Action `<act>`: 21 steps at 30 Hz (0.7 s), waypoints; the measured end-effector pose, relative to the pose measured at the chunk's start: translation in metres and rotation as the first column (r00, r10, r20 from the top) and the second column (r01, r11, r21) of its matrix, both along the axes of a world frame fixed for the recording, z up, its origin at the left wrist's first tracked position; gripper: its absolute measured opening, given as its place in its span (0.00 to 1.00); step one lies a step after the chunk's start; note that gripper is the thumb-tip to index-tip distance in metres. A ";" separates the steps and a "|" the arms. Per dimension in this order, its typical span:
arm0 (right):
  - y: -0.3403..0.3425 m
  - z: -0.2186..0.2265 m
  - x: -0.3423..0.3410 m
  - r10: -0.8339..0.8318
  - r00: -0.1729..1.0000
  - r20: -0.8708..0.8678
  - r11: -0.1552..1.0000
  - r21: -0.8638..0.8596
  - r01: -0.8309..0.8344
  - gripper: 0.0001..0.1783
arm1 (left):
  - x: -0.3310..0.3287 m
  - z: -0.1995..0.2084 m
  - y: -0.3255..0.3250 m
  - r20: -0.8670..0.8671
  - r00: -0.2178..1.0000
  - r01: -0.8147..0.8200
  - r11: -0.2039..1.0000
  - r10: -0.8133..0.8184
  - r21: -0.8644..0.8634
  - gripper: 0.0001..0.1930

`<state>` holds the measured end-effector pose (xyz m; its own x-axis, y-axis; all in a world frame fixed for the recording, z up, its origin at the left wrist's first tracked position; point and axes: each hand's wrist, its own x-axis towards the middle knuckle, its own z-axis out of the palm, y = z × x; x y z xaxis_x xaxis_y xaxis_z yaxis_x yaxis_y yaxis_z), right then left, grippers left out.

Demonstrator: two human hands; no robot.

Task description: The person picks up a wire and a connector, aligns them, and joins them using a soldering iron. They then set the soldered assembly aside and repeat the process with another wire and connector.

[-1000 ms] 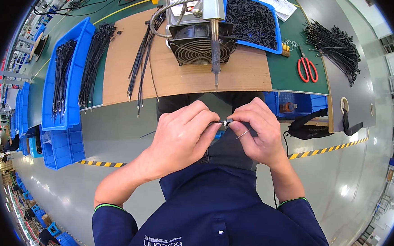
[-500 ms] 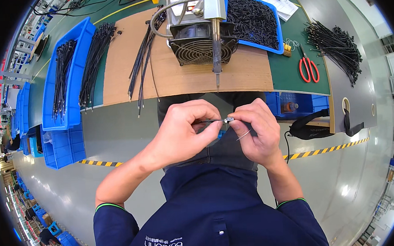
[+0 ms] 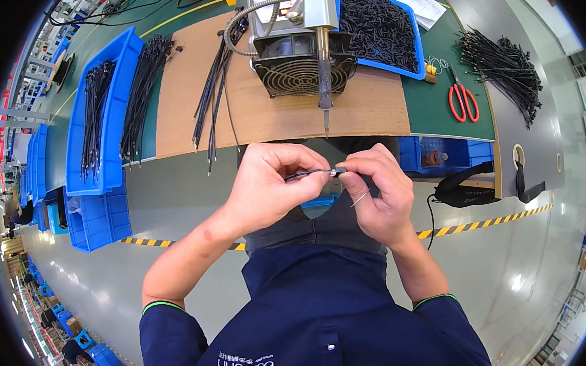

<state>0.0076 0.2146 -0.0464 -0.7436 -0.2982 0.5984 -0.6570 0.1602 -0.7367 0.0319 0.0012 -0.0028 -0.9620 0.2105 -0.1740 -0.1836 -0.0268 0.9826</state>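
1 black cable [image 3: 299,175]: above the lap [image 3: 336,227], near the table [image 3: 429,104] edge | left hand [image 3: 273,184]: thumb and finger pinched together on it | right hand [image 3: 382,194]: fingertips nearly together, gripping the small plug [image 3: 336,171] at its end; 1 thin pale wire [image 3: 360,198] beside the thumb | red scissors [image 3: 458,88]: tabletop, right

Pretty standard workwear tbh: a navy top [image 3: 300,296] with short sleeves [image 3: 175,338] edged in bright green piping [image 3: 163,303], white lettering [image 3: 247,365] printed near left, small pale buttons [image 3: 330,347] down a stitched placket [image 3: 329,337], dark grey trousers [image 3: 289,237] on the far side, and bare forearms [image 3: 191,255] and fingers [image 3: 366,168].
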 end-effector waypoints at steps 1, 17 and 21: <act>0.000 0.000 0.000 0.002 1.000 -0.001 1.000 -0.006 -0.002 0.07 | 0.000 -0.001 0.000 -0.002 1.000 -0.006 1.000 0.006 0.000 0.06; -0.001 0.002 -0.004 -0.046 0.995 -0.091 0.999 0.010 0.047 0.11 | -0.004 0.001 0.000 -0.030 0.999 -0.013 1.000 0.012 -0.028 0.03; 0.004 0.015 -0.003 0.020 0.998 0.058 0.999 0.047 -0.022 0.13 | -0.005 0.004 -0.001 -0.016 1.000 -0.025 0.999 0.025 -0.034 0.03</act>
